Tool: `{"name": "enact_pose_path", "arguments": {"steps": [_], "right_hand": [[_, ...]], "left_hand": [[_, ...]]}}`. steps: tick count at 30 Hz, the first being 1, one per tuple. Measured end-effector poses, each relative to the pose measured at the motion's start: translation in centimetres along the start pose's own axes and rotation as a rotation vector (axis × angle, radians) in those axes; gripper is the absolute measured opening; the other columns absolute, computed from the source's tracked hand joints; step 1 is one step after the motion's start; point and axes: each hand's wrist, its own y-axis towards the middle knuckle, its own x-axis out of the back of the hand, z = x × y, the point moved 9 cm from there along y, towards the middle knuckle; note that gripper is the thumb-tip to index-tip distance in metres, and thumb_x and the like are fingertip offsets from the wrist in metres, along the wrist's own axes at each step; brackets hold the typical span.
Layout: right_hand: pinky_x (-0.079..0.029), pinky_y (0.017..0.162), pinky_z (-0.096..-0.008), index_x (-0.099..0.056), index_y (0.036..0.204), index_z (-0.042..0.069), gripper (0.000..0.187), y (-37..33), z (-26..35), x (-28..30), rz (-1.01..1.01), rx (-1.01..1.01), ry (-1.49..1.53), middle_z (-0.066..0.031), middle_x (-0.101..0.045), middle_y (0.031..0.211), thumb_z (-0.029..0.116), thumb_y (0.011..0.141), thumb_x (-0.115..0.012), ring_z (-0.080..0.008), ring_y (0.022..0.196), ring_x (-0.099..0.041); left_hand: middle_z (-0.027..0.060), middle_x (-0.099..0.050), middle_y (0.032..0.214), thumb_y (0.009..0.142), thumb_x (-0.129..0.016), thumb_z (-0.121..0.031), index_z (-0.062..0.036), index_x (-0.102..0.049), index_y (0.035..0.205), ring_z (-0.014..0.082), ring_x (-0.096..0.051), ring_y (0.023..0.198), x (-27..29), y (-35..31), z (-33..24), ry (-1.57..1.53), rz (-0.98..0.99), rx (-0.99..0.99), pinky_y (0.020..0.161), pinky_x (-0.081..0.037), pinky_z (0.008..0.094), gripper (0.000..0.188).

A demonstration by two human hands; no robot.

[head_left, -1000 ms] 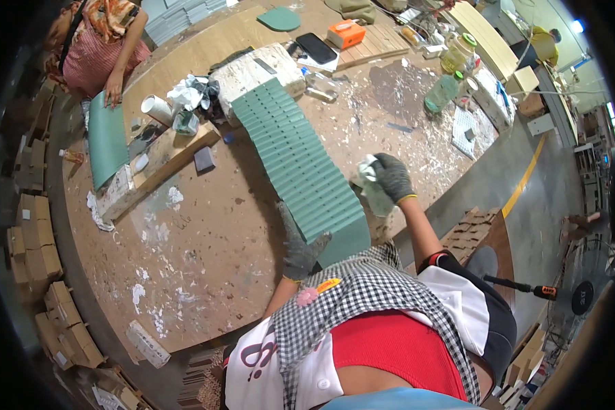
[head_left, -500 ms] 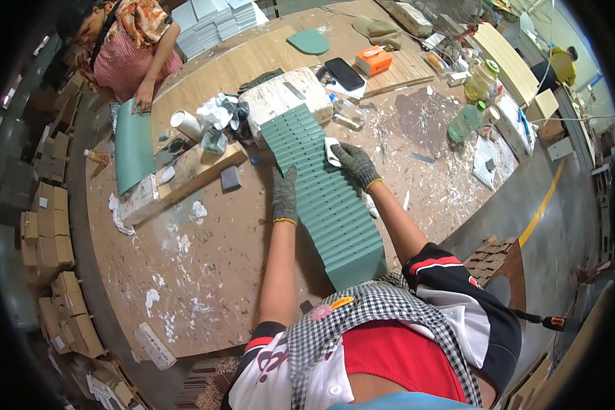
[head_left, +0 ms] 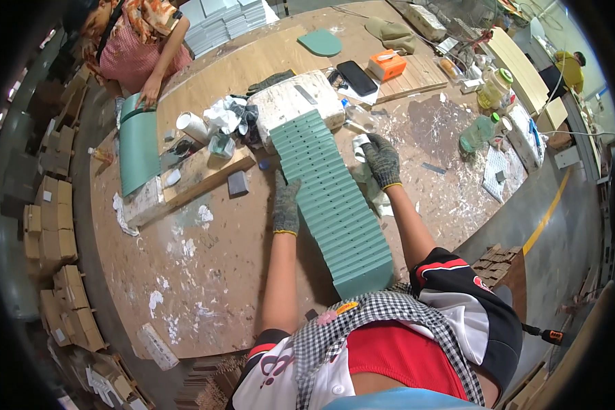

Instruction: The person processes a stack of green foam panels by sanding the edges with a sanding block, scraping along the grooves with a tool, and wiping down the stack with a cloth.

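Note:
A long green ridged panel (head_left: 335,201) with rows of small dark holes slopes from a white-spattered block (head_left: 290,102) down toward my apron. Along its left edge my gloved left hand (head_left: 286,205) grips it, thumb over the ridges. Off the panel's right edge, my gloved right hand (head_left: 381,164) pinches a folded white cloth (head_left: 360,146). Below that hand, a clear plastic bottle or wrap partly shows beside the panel; I cannot tell which.
At the far left, a co-worker's hand (head_left: 150,92) rests on another green panel (head_left: 140,150). A wooden beam (head_left: 205,174), a grey block (head_left: 237,184), a phone (head_left: 357,78), an orange tissue box (head_left: 387,65) and a green bottle (head_left: 478,132) stand around the table.
My right hand with the white cloth has moved off the panel to the right. My left hand stays at the panel's left edge. The co-worker's panel has shifted slightly.

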Motion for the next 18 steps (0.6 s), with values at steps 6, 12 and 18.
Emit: {"name": "enact_pose_path", "arguments": {"steps": [6,12,18], "right_hand": [[-0.052,0.097,-0.0393,-0.072,0.122,0.009,0.038,0.4,3.0,-1.5,0.222,0.336,-0.326,-0.0170,-0.071,0.119,0.034,0.094,-0.068,-0.0347,0.107,-0.068],[-0.051,0.085,-0.0302,-0.060,0.134,0.004,0.065,-1.7,-7.1,-11.0,0.543,-0.237,0.259,-0.0049,-0.070,0.109,0.059,0.106,-0.040,-0.0185,0.095,-0.063],[-0.036,0.058,-0.0253,-0.065,0.111,0.013,0.072,-5.3,2.0,-10.3,0.518,-0.486,0.266,0.0038,-0.051,0.084,0.079,0.094,-0.040,-0.0098,0.069,-0.042]], "left_hand": [[0.0114,-0.053,0.146,0.102,-0.056,-0.024,-0.0016,-0.030,0.158,0.0217,-0.052,0.130,2.5,3.4,0.7,0.039,-0.058,-0.158,0.111,-0.041,0.0344,0.066],[0.0071,-0.057,0.143,0.108,-0.044,-0.047,-0.0037,-0.052,0.146,0.0193,-0.055,0.126,-1.7,4.0,3.5,-0.460,0.099,0.070,0.110,-0.043,0.0332,0.058],[0.0052,-0.059,0.139,0.108,-0.041,-0.055,-0.0035,-0.051,0.146,0.0169,-0.055,0.123,6.6,6.2,9.3,-0.529,-0.076,0.050,0.108,-0.045,0.0312,0.065]]}}
